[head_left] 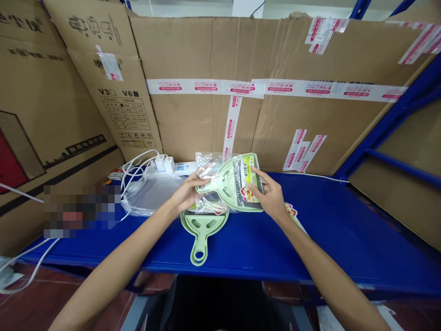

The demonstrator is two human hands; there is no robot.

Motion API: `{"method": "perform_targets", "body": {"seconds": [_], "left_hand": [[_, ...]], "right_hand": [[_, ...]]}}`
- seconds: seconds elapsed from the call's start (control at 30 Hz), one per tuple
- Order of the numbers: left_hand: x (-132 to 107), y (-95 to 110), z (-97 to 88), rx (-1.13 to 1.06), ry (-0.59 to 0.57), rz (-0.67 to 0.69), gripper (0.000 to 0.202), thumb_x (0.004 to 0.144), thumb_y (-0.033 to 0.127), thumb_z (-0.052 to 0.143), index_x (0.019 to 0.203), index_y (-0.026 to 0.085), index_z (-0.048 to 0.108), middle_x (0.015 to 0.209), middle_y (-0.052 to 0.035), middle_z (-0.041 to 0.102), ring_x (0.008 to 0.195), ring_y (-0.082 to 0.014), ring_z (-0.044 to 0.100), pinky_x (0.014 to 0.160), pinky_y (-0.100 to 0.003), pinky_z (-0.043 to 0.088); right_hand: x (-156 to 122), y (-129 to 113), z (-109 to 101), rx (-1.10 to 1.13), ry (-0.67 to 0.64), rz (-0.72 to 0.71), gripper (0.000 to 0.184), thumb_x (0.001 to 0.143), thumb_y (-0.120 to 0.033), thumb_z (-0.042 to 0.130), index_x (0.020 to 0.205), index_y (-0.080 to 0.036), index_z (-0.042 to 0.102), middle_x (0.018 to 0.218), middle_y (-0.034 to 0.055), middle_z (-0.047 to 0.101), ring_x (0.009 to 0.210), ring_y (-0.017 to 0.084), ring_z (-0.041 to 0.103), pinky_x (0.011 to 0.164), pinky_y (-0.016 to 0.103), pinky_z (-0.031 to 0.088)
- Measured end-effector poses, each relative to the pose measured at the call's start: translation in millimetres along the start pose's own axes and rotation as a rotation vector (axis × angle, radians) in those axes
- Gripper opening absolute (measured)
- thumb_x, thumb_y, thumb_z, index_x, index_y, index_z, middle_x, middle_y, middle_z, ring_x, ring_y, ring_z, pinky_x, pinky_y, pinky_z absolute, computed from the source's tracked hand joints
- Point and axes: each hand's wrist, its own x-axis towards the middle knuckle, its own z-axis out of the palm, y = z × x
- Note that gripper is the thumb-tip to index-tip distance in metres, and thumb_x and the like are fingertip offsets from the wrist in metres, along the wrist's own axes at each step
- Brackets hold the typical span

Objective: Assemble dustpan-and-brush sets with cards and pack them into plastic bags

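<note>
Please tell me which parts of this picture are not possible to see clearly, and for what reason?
- Head view: the label on the bagged green dustpan is too small to read.
- The second green dustpan on the blue shelf: its upper part is hidden under the bag.
- An area at the left is pixelated.
- The printed card is mostly hidden behind the right hand.
- The left hand covers the bagged handle.

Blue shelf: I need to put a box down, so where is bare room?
The blue shelf is bare right of the right hand, out to the blue post. The left is crowded: clear bags, white cables, a green paddle.
</note>
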Motion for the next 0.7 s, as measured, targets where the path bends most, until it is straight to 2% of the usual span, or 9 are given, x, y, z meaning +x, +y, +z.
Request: {"method": "perform_targets", "body": {"seconds": [0.1, 0.2, 0.37, 0.5, 0.63, 0.7], "left_hand": [[-1.1, 5.5, -0.4, 0.019, -0.043, 0.017, 0.051, 0.088, 0.015, 0.076, 0.138, 0.022, 0.066, 0.131, -0.0097, 0.074, 0.097, -0.0210, 0.077, 0.085, -0.032, 0.066], [-2.6, 9.6, -1.3, 0.034, -0.043, 0.041, 0.048, 0.093, 0.022, 0.074, 0.140, 0.024, 0.065, 0.135, -0.0102, 0.073, 0.101, -0.0213, 0.076, 0.082, -0.029, 0.066], [-4.8, 7.0, -0.5, 0.091, -0.029, 0.011, 0.052, 0.089, 0.022, 0.080, 0.139, 0.027, 0.068, 0.134, -0.0082, 0.073, 0.107, -0.0193, 0.074, 0.083, -0.024, 0.063], [-1.4, 1.5, -0.9, 0.119, -0.018, 0.013, 0.049, 0.084, 0.019, 0.085, 0.132, 0.025, 0.072, 0.124, -0.0065, 0.076, 0.104, -0.0193, 0.074, 0.086, -0.026, 0.064], [4.3, 2.5, -3.9, 0.115, -0.044, 0.104, 0.039, 0.086, 0.020, 0.084, 0.123, 0.020, 0.074, 0.107, -0.0055, 0.078, 0.095, -0.0185, 0.075, 0.092, -0.034, 0.065], [4.9, 4.8, -4.6, 0.119, -0.070, 0.104, 0.035, 0.088, 0.024, 0.083, 0.122, 0.019, 0.074, 0.107, -0.0061, 0.078, 0.095, -0.0204, 0.076, 0.093, -0.038, 0.066]], "right_hand": [[1.8, -10.6, -2.5, 0.063, -0.083, 0.078, 0.072, 0.081, -0.030, 0.086, 0.149, -0.030, 0.064, 0.129, 0.0040, 0.077, 0.096, 0.025, 0.079, 0.087, 0.043, 0.067], [2.7, -15.1, -7.0, 0.079, -0.153, 0.181, 0.082, 0.077, -0.028, 0.089, 0.153, -0.029, 0.060, 0.122, 0.0041, 0.080, 0.090, 0.025, 0.079, 0.083, 0.045, 0.069], [2.6, -8.9, -10.3, 0.143, -0.235, 0.173, 0.095, 0.076, -0.029, 0.092, 0.161, -0.031, 0.049, 0.139, 0.0048, 0.073, 0.114, 0.027, 0.075, 0.099, 0.049, 0.064], [1.9, -5.8, -6.0, 0.187, -0.166, 0.130, 0.097, 0.077, -0.034, 0.092, 0.162, -0.029, 0.046, 0.149, 0.0056, 0.066, 0.123, 0.030, 0.071, 0.108, 0.052, 0.059], [1.5, -8.1, -2.3, 0.186, -0.087, 0.097, 0.103, 0.079, -0.037, 0.091, 0.166, -0.030, 0.038, 0.153, 0.0069, 0.062, 0.124, 0.031, 0.071, 0.110, 0.053, 0.058], [1.1, -8.8, -0.6, 0.156, -0.082, 0.088, 0.106, 0.079, -0.039, 0.090, 0.168, -0.030, 0.034, 0.156, 0.0077, 0.060, 0.129, 0.031, 0.068, 0.112, 0.054, 0.056]]}}
